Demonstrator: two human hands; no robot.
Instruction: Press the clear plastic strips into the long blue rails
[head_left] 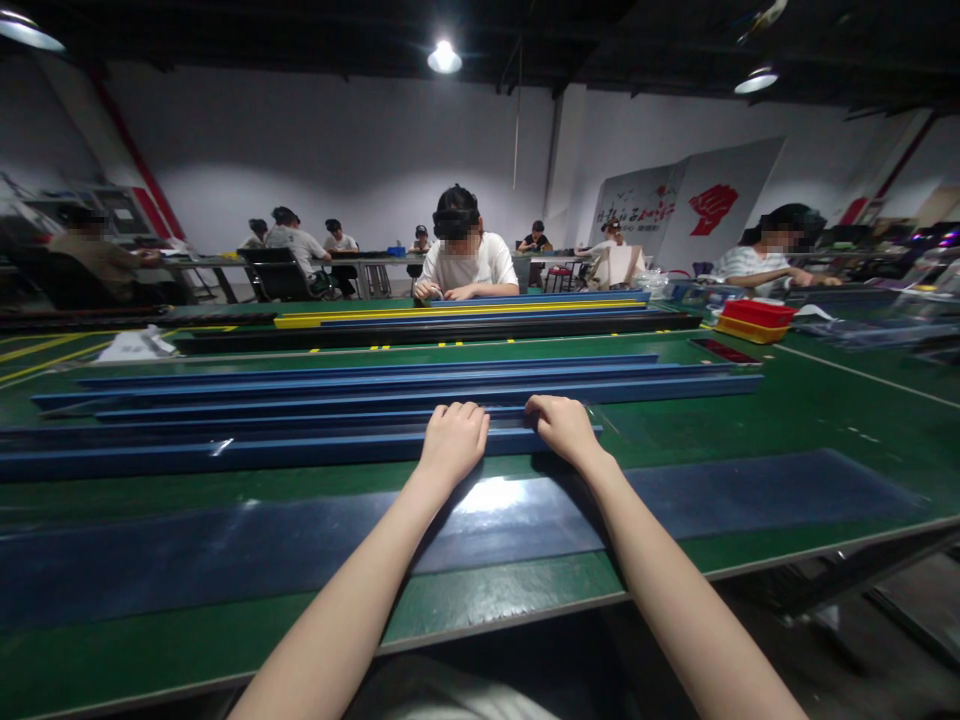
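Observation:
Several long blue rails lie side by side across the green table. My left hand rests on the nearest blue rail with its fingers curled over the rail's top edge. My right hand grips the same rail just to the right, near its right end, fingers bent over it. Both arms reach straight forward from the table's near edge. A dark blue mat strip lies on the table under my forearms.
A second set of blue, yellow and black rails lies further back, where a person in a white shirt sits facing me. A red tray on a yellow one stands at the right. More people sit at far tables.

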